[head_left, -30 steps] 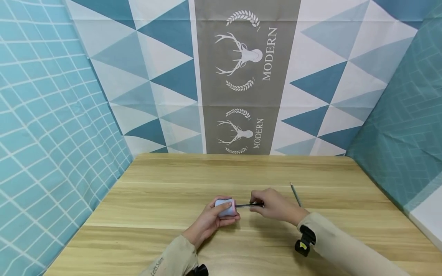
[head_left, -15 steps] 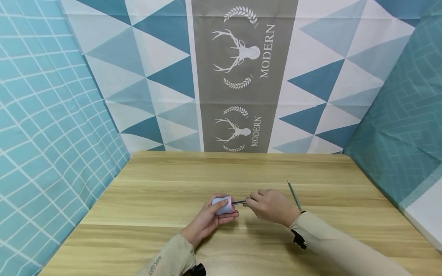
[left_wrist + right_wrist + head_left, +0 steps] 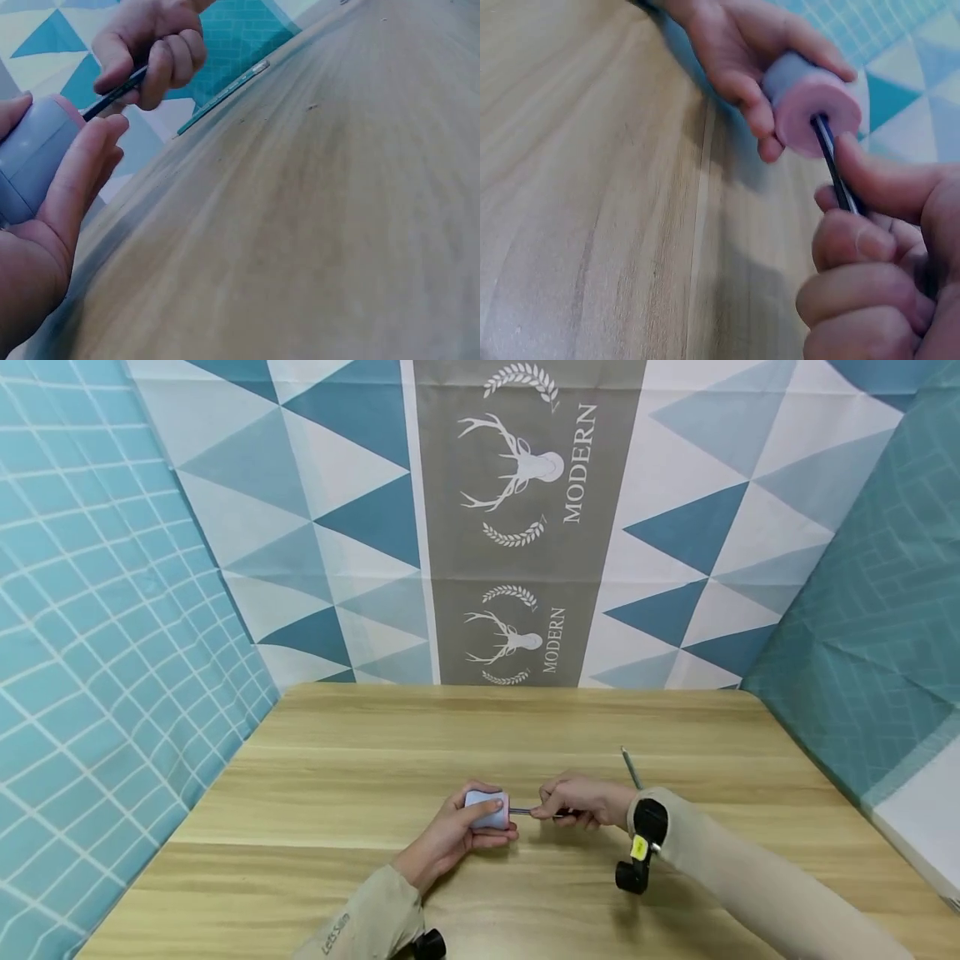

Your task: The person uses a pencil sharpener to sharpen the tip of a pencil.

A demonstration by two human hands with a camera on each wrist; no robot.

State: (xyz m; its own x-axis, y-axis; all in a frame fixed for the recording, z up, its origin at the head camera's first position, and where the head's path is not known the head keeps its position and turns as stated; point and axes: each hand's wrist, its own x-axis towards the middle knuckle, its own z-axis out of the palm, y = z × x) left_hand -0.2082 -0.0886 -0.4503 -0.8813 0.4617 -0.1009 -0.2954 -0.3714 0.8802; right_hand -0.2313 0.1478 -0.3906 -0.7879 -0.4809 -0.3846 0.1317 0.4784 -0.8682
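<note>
L hand (image 3: 457, 831) wrapped around pencil sharpener (image 3: 487, 810), a blue-grey cylinder w/ pink end face, held just above wooden table (image 3: 375, 760), near front-centre. R hand (image 3: 581, 802) pinches dark pencil (image 3: 536, 812), fingers curled tight on shaft; tip sits in hole in the pink face. Second pencil (image 3: 630, 768) lies on table behind R wrist, apart from both hands. Patterned backdrop (image 3: 525, 510) behind

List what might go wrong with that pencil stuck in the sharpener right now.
The pencil sits in the pink-faced sharpener, pinched close to the hole by the right hand; twisting at an angle might snap the lead. The left hand holds the sharpener partly off the table, so it may slip. A second pencil lies near the right sleeve and could get knocked.
</note>
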